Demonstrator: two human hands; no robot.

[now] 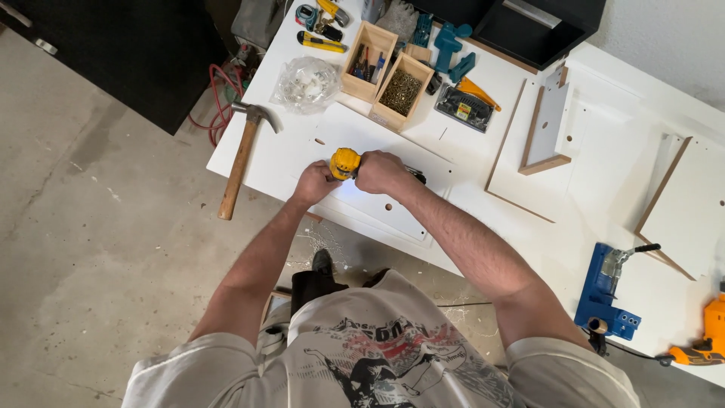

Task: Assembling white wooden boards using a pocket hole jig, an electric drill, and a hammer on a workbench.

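A yellow and black power drill (345,162) stands on a white panel with drilled holes (393,208) at the near edge of the white worktable (468,227). My right hand (380,172) is wrapped around the drill's grip. My left hand (314,183) sits just left of the drill's yellow head, fingers curled against it. The drill's tip and whatever is under it are hidden by my hands.
A wooden-handled hammer (240,155) overhangs the table's left edge. Behind lie a clear plastic bag (306,83), two wooden boxes (385,72) with screws and bits, a utility knife (321,41), white panels (547,121), a blue jig (606,291) and an orange drill (702,344).
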